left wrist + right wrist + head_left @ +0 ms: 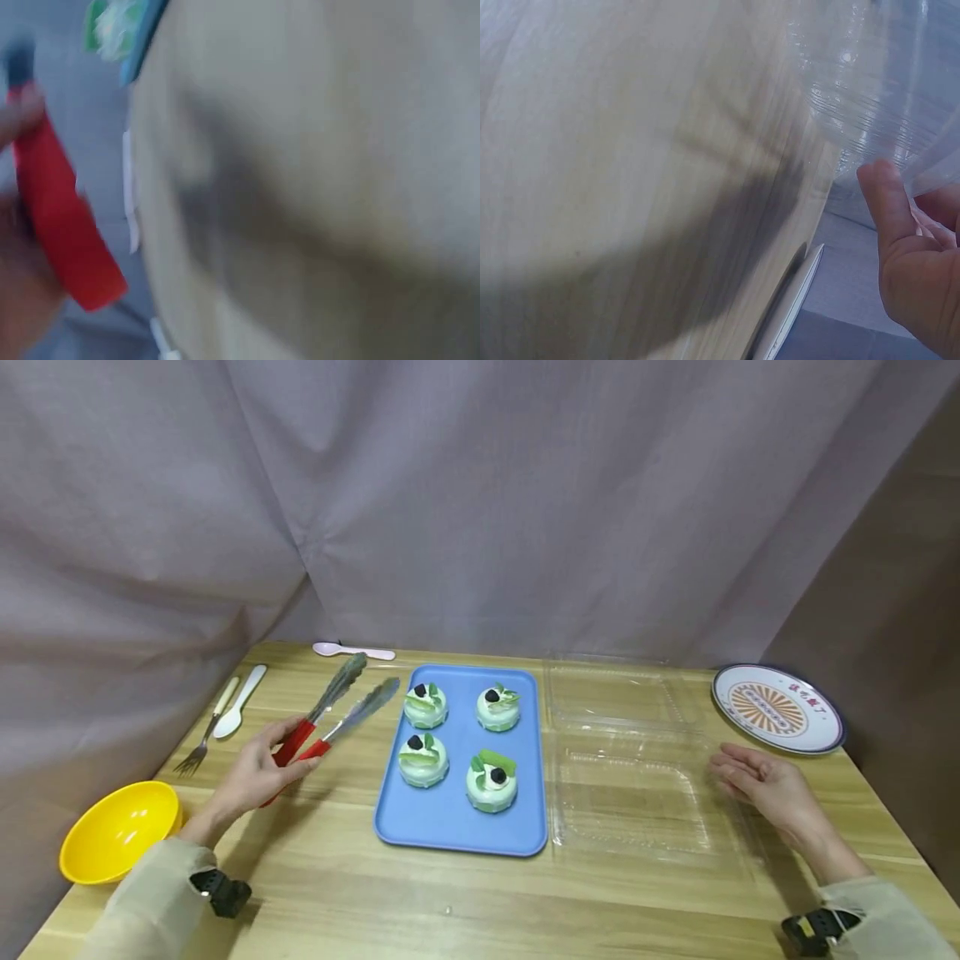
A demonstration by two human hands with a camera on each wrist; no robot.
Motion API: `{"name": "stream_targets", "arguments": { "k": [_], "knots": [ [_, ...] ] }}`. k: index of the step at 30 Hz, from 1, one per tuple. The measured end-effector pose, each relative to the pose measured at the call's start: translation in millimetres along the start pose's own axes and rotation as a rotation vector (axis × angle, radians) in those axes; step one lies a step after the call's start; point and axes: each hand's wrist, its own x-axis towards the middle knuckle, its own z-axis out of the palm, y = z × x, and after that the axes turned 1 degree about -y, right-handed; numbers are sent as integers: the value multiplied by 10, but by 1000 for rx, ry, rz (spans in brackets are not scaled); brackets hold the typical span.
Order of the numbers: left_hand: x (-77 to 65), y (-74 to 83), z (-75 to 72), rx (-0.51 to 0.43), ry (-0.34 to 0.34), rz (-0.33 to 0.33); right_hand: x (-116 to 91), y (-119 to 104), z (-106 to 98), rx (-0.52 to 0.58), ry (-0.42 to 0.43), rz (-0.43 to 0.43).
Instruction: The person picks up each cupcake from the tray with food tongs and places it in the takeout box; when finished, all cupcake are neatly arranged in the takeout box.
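In the head view my left hand [258, 768] grips metal tongs [330, 714] by their red handles, and the tongs' arms are spread apart. The tongs point up and right, toward a blue tray [461, 832]. Several green-and-white cakes [492, 783] topped with a dark berry and green pieces sit on that tray. At the right, my right hand [772, 789] has its fingers extended at the side of a clear plastic container [633, 802] with its hinged lid opened back. The right wrist view shows the fingertips [885, 176] right at the plastic wall.
A yellow bowl [123, 833] stands at the left edge. Behind it lie a fork [210, 727] and a white spoon [240, 702]; a pink spoon [352, 651] lies at the back. A patterned plate [778, 708] rests at the back right, before a grey curtain [525, 510].
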Motion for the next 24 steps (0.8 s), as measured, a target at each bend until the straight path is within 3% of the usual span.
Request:
{"name": "stream_targets", "arguments": {
  "k": [5,11,18,24],
  "knots": [
    [11,79,-112,105,-154,193,-10,-9,-3,12,6,3],
    [21,42,-87,130,-295,220,-6,-12,18,-27,4,0],
    [39,17,-67,181,-318,305,-7,-35,32,-71,4,12],
    [65,25,-29,245,-316,331,-11,-22,13,-63,0,9]
  ]
}}
